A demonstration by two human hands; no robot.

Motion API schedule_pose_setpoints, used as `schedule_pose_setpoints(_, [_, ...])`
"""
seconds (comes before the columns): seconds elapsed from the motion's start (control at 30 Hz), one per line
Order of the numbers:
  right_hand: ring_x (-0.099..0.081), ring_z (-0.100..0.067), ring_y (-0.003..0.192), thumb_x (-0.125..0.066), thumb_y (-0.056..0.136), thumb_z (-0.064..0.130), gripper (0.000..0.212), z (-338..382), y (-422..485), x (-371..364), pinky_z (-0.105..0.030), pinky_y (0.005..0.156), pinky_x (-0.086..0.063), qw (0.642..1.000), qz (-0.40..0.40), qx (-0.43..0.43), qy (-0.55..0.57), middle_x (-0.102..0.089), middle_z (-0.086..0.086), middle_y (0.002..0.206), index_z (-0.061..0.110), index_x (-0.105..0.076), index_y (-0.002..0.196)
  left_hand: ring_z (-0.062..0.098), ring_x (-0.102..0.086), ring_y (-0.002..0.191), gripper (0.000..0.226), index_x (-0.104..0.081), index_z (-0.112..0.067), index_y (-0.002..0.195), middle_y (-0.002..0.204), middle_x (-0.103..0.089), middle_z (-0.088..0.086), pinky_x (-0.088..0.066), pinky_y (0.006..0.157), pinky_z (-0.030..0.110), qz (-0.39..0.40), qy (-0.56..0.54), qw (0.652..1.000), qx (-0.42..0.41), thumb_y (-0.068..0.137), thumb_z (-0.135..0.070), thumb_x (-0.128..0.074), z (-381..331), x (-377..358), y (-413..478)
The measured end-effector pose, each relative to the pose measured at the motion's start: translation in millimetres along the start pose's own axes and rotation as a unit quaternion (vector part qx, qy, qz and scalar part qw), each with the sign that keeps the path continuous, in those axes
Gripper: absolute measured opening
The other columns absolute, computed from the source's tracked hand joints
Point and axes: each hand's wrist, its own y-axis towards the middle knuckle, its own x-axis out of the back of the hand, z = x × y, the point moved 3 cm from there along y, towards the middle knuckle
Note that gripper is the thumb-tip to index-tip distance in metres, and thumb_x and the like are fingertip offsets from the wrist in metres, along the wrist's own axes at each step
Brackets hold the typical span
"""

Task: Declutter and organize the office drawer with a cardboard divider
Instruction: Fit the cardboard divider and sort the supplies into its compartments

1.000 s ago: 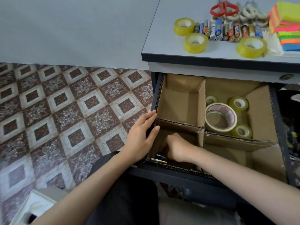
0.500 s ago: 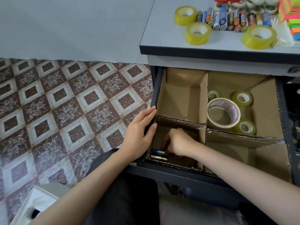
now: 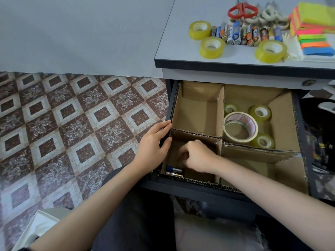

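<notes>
The open drawer [image 3: 301,127] holds a cardboard divider [image 3: 220,115] that splits it into several compartments. My left hand [image 3: 154,147] rests on the drawer's left edge with fingers nearly straight. My right hand [image 3: 196,155] reaches into the near-left compartment, fingers curled downward; whatever they touch is hidden. Two batteries [image 3: 174,170] lie at that compartment's near-left corner. In the far-right compartment are a large tape roll [image 3: 240,126] and three small yellow rolls [image 3: 260,113]. The far-left compartment holds nothing.
On the desk top [image 3: 181,42] lie a row of batteries [image 3: 244,34], three yellow tape rolls [image 3: 212,47], red scissors [image 3: 243,9], white tape rings [image 3: 270,14] and coloured sticky notes [image 3: 313,24]. A white box [image 3: 36,227] sits on the tiled floor at bottom left.
My right hand has lifted a little inside the near-left compartment, and the two batteries below it show more. My left hand stays on the drawer edge.
</notes>
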Motion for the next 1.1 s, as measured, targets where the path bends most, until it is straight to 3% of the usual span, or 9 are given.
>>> schedule_pose_setpoints(0.1, [-0.054,-0.010,0.074,-0.063,0.083,0.010,0.011,11.1,-20.6,21.7,-0.026,0.075,-0.047,0.997,-0.049,0.066,0.009,-0.061,0.005,0.074,0.014,-0.073,0.084,0.010,-0.046,0.124,0.039,-0.052,-0.010,0.132,0.136,-0.050,-0.004,-0.029,0.095,0.009,0.022,0.027,0.999,0.020,0.094,-0.013,-0.054,-9.2,7.6,7.1])
schedule_pose_setpoints(0.23, [-0.059,-0.013,0.082,-0.065,0.085,0.016,0.009,15.3,-46.2,59.9,-0.029,0.080,-0.049,0.989,-0.116,0.096,0.014,-0.067,0.007,0.081,0.019,-0.074,0.084,0.008,-0.052,0.113,0.035,-0.057,-0.014,0.127,0.131,-0.053,-0.004,-0.036,0.090,0.014,0.011,0.054,0.998,-0.003,0.093,-0.020,-0.056,-33.2,25.7,26.2])
schedule_pose_setpoints(0.33, [-0.059,-0.009,0.079,-0.066,0.085,0.018,0.008,11.1,-63.0,108.9,-0.026,0.076,-0.050,0.977,-0.194,0.089,0.006,-0.065,0.009,0.077,0.022,-0.072,0.081,0.003,-0.052,0.100,0.030,-0.062,-0.018,0.120,0.119,-0.059,-0.006,-0.041,0.085,0.016,-0.022,0.047,0.997,-0.049,0.090,-0.021,-0.059,-66.5,45.7,50.1])
schedule_pose_setpoints(0.47, [-0.056,0.000,0.069,-0.068,0.082,0.013,0.008,2.4,-80.1,177.5,-0.009,0.062,-0.039,0.957,-0.282,0.067,-0.002,-0.062,0.010,0.072,0.019,-0.069,0.078,0.007,-0.056,0.097,0.027,-0.065,-0.014,0.114,0.109,-0.064,-0.003,-0.041,0.084,0.016,-0.031,0.052,0.992,-0.110,0.088,-0.018,-0.062,-110.6,66.2,85.4])
schedule_pose_setpoints(0.53, [-0.055,-0.004,0.069,-0.069,0.082,0.012,0.007,-5.3,-84.3,206.3,-0.011,0.060,-0.036,0.947,-0.317,0.047,-0.013,-0.060,0.010,0.071,0.018,-0.068,0.078,0.009,-0.057,0.099,0.026,-0.065,-0.013,0.114,0.109,-0.063,-0.002,-0.037,0.082,0.012,-0.025,0.068,0.990,-0.124,0.089,-0.019,-0.062,-126.4,70.1,104.1])
schedule_pose_setpoints(0.67, [-0.056,-0.012,0.071,-0.071,0.078,0.009,0.004,-19.5,-80.5,246.8,-0.022,0.063,-0.039,0.925,-0.376,0.017,-0.049,-0.061,0.006,0.069,0.013,-0.071,0.077,0.014,-0.056,0.102,0.026,-0.066,-0.014,0.112,0.115,-0.063,0.001,-0.036,0.084,0.021,-0.019,0.112,0.984,-0.135,0.090,-0.024,-0.060,-145.3,73.5,135.9])
schedule_pose_setpoints(0.83, [-0.054,-0.013,0.077,-0.073,0.079,0.016,0.003,-36.1,-63.1,272.0,-0.026,0.070,-0.042,0.921,-0.381,-0.009,-0.084,-0.064,0.002,0.081,0.016,-0.071,0.081,0.017,-0.054,0.109,0.029,-0.064,-0.014,0.116,0.119,-0.062,0.004,-0.035,0.087,0.023,0.007,0.156,0.979,-0.133,0.090,-0.025,-0.060,-154.7,66.1,167.6])
schedule_pose_setpoints(0.97, [-0.049,-0.013,0.082,-0.066,0.081,0.011,0.014,-47.1,-49.5,295.9,-0.023,0.067,-0.035,0.922,-0.364,-0.036,-0.129,-0.065,0.001,0.091,0.015,-0.072,0.093,0.019,-0.048,0.119,0.036,-0.059,-0.014,0.124,0.129,-0.057,0.003,-0.031,0.093,0.022,0.050,0.184,0.971,-0.142,0.090,-0.025,-0.059,-165.7,55.2,193.5])
schedule_pose_setpoints(1.1, [-0.055,-0.017,0.096,-0.068,0.078,0.009,0.027,-55.9,-40.4,316.2,-0.023,0.068,-0.038,0.928,-0.332,-0.050,-0.164,-0.067,-0.002,0.109,0.015,-0.070,0.105,0.019,-0.038,0.128,0.048,-0.049,-0.017,0.134,0.138,-0.048,0.002,-0.028,0.100,0.026,0.089,0.207,0.963,-0.146,0.088,-0.026,-0.062,-177.7,43.9,220.6])
